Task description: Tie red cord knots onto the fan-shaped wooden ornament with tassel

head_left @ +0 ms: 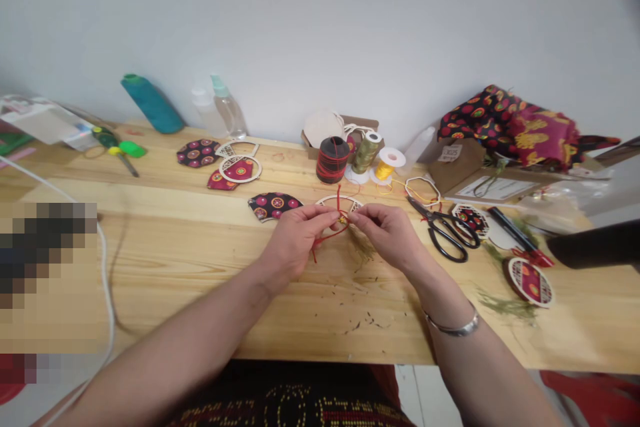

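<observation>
A: State of the hands?

B: The left hand (295,240) and the right hand (387,233) are nearly fingertip to fingertip over the table (200,293). Each pinches the red cord (330,235) between thumb and forefinger; the other fingers are curled.

A: Location of the cord?

B: Between the two hands. One strand rises just above the fingertips, and a loop hangs below the left thumb onto the wood. A small yellow piece sits at the pinch point; what it is cannot be told.

A: Directly behind the hands?

B: A wooden ring (340,202), partly hidden by the fingers. A patterned fabric piece (274,205) lies just left of it.

A: Further back?

B: Three spools: dark red (332,159), olive (367,153), yellow (388,164).

A: Right of the right hand?

B: Black scissors (447,230), near the hand and apart from it. A finished ring with fabric (531,282) lies further right, among green fibre scraps.

A: Left of the left hand?

B: A white cable (106,280), well apart. Green-handled scissors (120,148) lie at the far back left.
</observation>
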{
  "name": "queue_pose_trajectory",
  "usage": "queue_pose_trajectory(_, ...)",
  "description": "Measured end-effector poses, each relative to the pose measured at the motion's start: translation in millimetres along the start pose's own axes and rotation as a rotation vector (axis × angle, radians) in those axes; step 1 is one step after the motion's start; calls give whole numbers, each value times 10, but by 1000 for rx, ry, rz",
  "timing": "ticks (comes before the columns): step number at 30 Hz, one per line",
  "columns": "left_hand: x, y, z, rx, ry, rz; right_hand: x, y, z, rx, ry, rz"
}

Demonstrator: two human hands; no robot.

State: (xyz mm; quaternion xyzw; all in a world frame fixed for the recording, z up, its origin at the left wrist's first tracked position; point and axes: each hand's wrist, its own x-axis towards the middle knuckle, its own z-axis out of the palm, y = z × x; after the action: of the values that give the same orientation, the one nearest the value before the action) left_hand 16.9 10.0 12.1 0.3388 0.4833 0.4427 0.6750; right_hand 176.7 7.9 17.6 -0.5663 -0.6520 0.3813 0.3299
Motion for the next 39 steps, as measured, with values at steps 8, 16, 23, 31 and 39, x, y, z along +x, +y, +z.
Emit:
queue_pose_trajectory(8,15,-23,-9,34,57,29,-160,-65,123,-292,183,-340)
queue_pose_trajectory(16,33,-41,-23,-32,44,35,-232,-48,217,-773,174,-684)
queue_pose_trajectory(23,41,-21,-34,-213,-55,-66,-206,-10,208,-930,66,-855)
queue_pose_trajectory(31,16,-2,13,-229,-24,-55,-188,-103,86,-82,226,-562)
queue_pose_trajectory(39,9,-48,11,-74,-62,-37,9,-15,160,703,-49,157)
